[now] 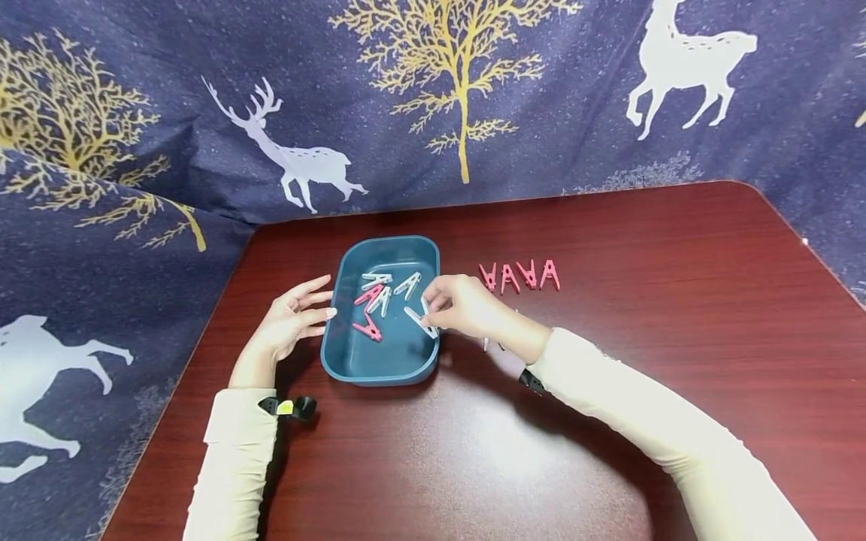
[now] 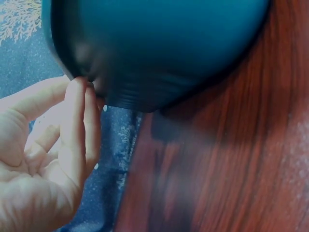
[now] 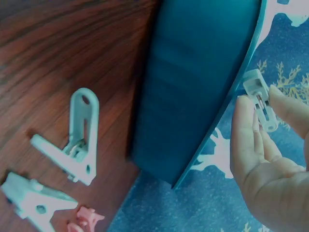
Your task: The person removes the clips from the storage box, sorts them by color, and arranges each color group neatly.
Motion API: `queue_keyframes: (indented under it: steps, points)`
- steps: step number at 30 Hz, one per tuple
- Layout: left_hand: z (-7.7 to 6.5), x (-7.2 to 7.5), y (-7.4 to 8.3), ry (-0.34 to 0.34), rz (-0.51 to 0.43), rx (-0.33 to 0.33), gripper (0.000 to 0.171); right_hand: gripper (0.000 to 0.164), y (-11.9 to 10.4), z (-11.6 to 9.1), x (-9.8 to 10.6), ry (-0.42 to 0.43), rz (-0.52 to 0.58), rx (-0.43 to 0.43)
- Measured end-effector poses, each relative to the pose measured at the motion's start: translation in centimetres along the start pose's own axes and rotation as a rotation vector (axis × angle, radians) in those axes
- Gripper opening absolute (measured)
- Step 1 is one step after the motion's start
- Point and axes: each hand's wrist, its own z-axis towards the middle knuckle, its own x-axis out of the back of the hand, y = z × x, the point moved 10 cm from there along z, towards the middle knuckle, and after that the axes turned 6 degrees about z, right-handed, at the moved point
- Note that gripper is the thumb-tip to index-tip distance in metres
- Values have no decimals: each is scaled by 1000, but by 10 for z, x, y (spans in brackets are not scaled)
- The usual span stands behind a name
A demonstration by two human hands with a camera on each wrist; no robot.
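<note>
A blue plastic bin [image 1: 380, 380] stands on the table with several white and pink clothespins lying in it, such as a pink clothespin [image 1: 368, 328] and a white clothespin [image 1: 408, 284]. My right hand [image 1: 467, 306] is over the bin's right rim and pinches a white clothespin [image 3: 260, 99] between thumb and fingers. At the opposite side, my left hand [image 1: 289, 321] touches the bin's left wall with fairly straight fingertips; the left wrist view shows these fingers [image 2: 75, 128] against the bin's outer side.
Several pink clothespins [image 1: 530, 275] form a row on the table [image 1: 649, 300] right of the bin. Nearer, white clothespins [image 3: 83, 135] lie on the table, mostly hidden by my right wrist in the head view. A patterned cloth [image 1: 541, 113] hangs behind the table.
</note>
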Motion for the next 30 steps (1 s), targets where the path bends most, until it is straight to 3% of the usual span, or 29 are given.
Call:
queue_keyframes:
  steps: [13, 23, 30]
  points:
    - [-1, -3, 0, -40, -33, 20, 68, 20, 24, -18, 29, 63, 121, -77]
    - [1, -4, -2, -58, -13, 24, 69, 25, 48, -35, 50, 98, 111, -140]
    - [3, -2, -5, -53, -12, 18, 69, 19, 60, -41, 67, 121, 103, -163]
